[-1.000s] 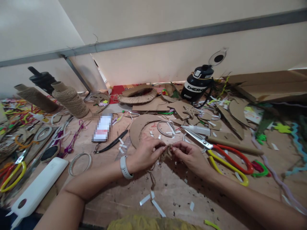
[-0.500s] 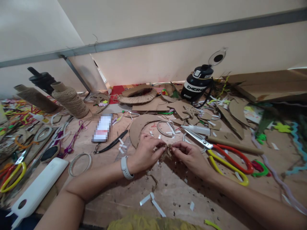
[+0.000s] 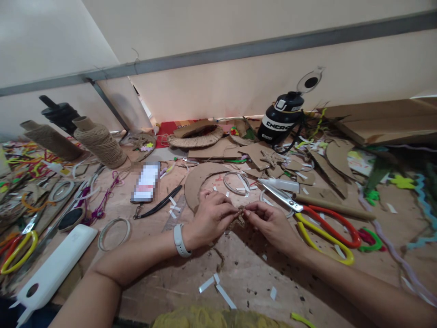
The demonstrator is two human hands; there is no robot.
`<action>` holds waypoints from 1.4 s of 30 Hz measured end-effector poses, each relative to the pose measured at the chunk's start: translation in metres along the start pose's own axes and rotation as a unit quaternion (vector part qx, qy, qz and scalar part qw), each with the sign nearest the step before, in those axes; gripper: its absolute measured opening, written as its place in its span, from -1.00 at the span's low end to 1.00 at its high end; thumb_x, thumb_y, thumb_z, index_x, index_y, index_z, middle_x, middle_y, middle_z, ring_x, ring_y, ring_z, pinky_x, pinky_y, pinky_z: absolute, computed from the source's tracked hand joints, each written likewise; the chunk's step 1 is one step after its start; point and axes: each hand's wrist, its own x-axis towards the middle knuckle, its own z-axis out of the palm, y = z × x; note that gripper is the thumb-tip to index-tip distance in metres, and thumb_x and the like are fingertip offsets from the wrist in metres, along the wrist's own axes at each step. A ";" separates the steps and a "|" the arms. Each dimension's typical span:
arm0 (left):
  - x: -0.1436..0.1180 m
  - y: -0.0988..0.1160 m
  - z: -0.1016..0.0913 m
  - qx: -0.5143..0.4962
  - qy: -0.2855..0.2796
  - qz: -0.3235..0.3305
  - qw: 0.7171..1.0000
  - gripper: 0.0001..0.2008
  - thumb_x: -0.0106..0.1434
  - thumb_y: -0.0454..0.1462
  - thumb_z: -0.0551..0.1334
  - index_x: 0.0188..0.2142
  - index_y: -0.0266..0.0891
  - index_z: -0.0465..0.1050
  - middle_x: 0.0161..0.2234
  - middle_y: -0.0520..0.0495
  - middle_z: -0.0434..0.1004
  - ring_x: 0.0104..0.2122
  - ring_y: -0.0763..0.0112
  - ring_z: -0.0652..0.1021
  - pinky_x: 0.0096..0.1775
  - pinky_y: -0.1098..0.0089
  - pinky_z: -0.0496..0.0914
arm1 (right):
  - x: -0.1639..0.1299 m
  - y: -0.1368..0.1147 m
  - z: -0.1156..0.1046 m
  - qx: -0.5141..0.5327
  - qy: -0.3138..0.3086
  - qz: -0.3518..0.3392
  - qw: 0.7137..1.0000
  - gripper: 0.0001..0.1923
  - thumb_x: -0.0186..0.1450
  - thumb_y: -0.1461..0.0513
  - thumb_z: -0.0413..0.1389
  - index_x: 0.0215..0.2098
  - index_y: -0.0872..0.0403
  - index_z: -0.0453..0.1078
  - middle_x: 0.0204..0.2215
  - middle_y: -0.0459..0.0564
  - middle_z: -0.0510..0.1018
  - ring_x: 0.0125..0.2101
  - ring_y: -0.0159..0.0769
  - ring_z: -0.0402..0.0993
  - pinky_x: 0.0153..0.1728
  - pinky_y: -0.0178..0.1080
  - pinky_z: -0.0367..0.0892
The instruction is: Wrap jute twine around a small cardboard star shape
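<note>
While forearms rest low, left hand (image 3: 210, 218) and right hand (image 3: 269, 221) pinch a twine piece (image 3: 239, 217).

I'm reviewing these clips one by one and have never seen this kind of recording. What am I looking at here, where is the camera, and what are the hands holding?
There is no machine here: a person works with two bare hands, and the one camera sits on their head, looking forward and down. The left hand, with a white wristband, and the right hand meet in the middle and pinch a small knot of brown twine between their fingers. They work over a cluttered wooden table. Right of the hands lie scissors with red and yellow handles. Behind them lies a cardboard crescent; further back stand a black bottle and, to the left, a spool of jute. White paper scraps lie near the front edge.
</note>
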 end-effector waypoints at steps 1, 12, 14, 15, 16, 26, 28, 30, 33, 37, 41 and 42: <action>0.000 -0.001 0.001 -0.010 0.012 -0.003 1.000 -0.90 0.32 -0.25 0.29 -0.28 -0.16 0.60 -0.21 -0.10 0.60 -0.12 0.28 0.53 0.10 0.13 0.18 | 0.000 0.000 0.000 0.007 0.000 0.004 1.000 -0.54 0.09 -0.15 0.25 -0.38 0.08 0.45 -0.55 -0.10 0.46 -0.57 -0.39 0.31 -0.58 -0.32 0.23; 0.008 -0.005 0.004 -0.401 -0.042 -0.240 0.883 -0.63 0.13 -0.05 0.42 -0.30 -0.35 0.55 -0.33 -0.09 0.58 -0.32 0.40 0.54 -0.22 0.38 0.42 | -0.005 -0.001 0.000 0.030 0.002 0.014 0.999 -0.47 0.09 -0.21 0.25 -0.34 0.08 0.45 -0.61 -0.15 0.42 -0.62 -0.39 0.33 -0.61 -0.32 0.28; 0.009 -0.003 0.004 -0.447 -0.033 -0.263 0.854 -0.58 0.04 -0.03 0.47 -0.32 -0.34 0.53 -0.35 -0.06 0.56 -0.34 0.43 0.53 -0.22 0.39 0.42 | -0.006 0.000 0.000 0.035 0.001 0.009 0.999 -0.47 0.10 -0.21 0.25 -0.34 0.07 0.45 -0.61 -0.15 0.42 -0.62 -0.40 0.33 -0.61 -0.33 0.27; 0.009 -0.002 0.004 -0.467 -0.029 -0.272 0.841 -0.56 0.00 -0.03 0.50 -0.32 -0.34 0.53 -0.35 -0.05 0.56 -0.34 0.45 0.53 -0.23 0.40 0.42 | -0.006 0.001 0.000 0.040 0.001 0.007 0.999 -0.47 0.10 -0.21 0.25 -0.34 0.07 0.45 -0.60 -0.15 0.42 -0.61 -0.40 0.33 -0.61 -0.33 0.26; 0.009 -0.001 0.005 -0.484 -0.026 -0.280 0.828 -0.55 -0.03 -0.04 0.51 -0.31 -0.33 0.52 -0.34 -0.05 0.56 -0.34 0.45 0.53 -0.23 0.40 0.41 | -0.005 0.002 0.000 0.043 0.004 0.003 0.999 -0.47 0.10 -0.21 0.25 -0.34 0.07 0.44 -0.60 -0.15 0.42 -0.61 -0.40 0.33 -0.61 -0.33 0.26; 0.013 0.005 -0.005 -0.546 -0.069 -0.387 0.740 -0.47 -0.20 -0.10 0.59 -0.33 -0.36 0.50 -0.42 0.00 0.54 -0.43 0.52 0.51 -0.32 0.46 0.37 | -0.006 0.004 -0.002 0.008 0.000 -0.011 1.000 -0.50 0.13 -0.18 0.23 -0.32 0.07 0.44 -0.59 -0.14 0.41 -0.60 -0.40 0.28 -0.60 -0.33 0.23; 0.014 0.005 -0.007 -0.529 -0.072 -0.380 0.755 -0.46 -0.20 -0.08 0.59 -0.33 -0.37 0.51 -0.44 0.01 0.53 -0.45 0.53 0.50 -0.35 0.47 0.36 | -0.006 0.003 -0.003 0.011 -0.016 -0.002 1.000 -0.52 0.13 -0.16 0.25 -0.30 0.06 0.44 -0.59 -0.14 0.42 -0.63 -0.42 0.27 -0.63 -0.33 0.22; 0.014 0.004 -0.007 -0.510 -0.077 -0.370 0.773 -0.47 -0.19 -0.07 0.58 -0.33 -0.38 0.52 -0.42 -0.01 0.54 -0.44 0.53 0.50 -0.35 0.48 0.36 | -0.006 0.003 -0.003 0.020 -0.021 0.002 1.000 -0.53 0.12 -0.14 0.27 -0.29 0.06 0.43 -0.57 -0.12 0.45 -0.63 -0.43 0.27 -0.64 -0.33 0.22; 0.015 0.002 -0.008 -0.490 -0.085 -0.354 0.792 -0.47 -0.18 -0.04 0.57 -0.34 -0.37 0.51 -0.40 -0.03 0.55 -0.43 0.52 0.51 -0.35 0.48 0.36 | -0.005 0.004 -0.002 0.031 -0.019 0.001 0.999 -0.52 0.09 -0.15 0.29 -0.32 0.07 0.43 -0.54 -0.10 0.47 -0.62 -0.44 0.26 -0.65 -0.35 0.19; 0.015 -0.001 -0.008 -0.476 -0.094 -0.335 0.808 -0.47 -0.18 -0.02 0.56 -0.35 -0.36 0.51 -0.41 -0.04 0.56 -0.43 0.50 0.52 -0.36 0.47 0.37 | -0.003 0.006 -0.002 0.035 -0.023 -0.007 0.999 -0.49 0.07 -0.18 0.28 -0.35 0.07 0.43 -0.55 -0.11 0.45 -0.61 -0.45 0.24 -0.65 -0.36 0.17; 0.014 -0.003 -0.007 -0.470 -0.087 -0.318 0.819 -0.49 -0.13 -0.04 0.55 -0.32 -0.36 0.54 -0.37 -0.07 0.58 -0.39 0.47 0.54 -0.30 0.44 0.41 | -0.001 0.008 -0.002 0.034 -0.018 -0.014 0.999 -0.50 0.09 -0.16 0.28 -0.35 0.08 0.45 -0.53 -0.10 0.47 -0.58 -0.43 0.29 -0.60 -0.35 0.22; 0.014 -0.003 -0.006 -0.476 -0.084 -0.315 0.817 -0.49 -0.13 -0.03 0.55 -0.31 -0.36 0.54 -0.35 -0.09 0.59 -0.37 0.45 0.55 -0.27 0.42 0.42 | -0.002 0.009 -0.003 0.037 -0.013 -0.014 0.999 -0.51 0.10 -0.15 0.28 -0.34 0.09 0.45 -0.52 -0.09 0.48 -0.56 -0.41 0.32 -0.58 -0.34 0.25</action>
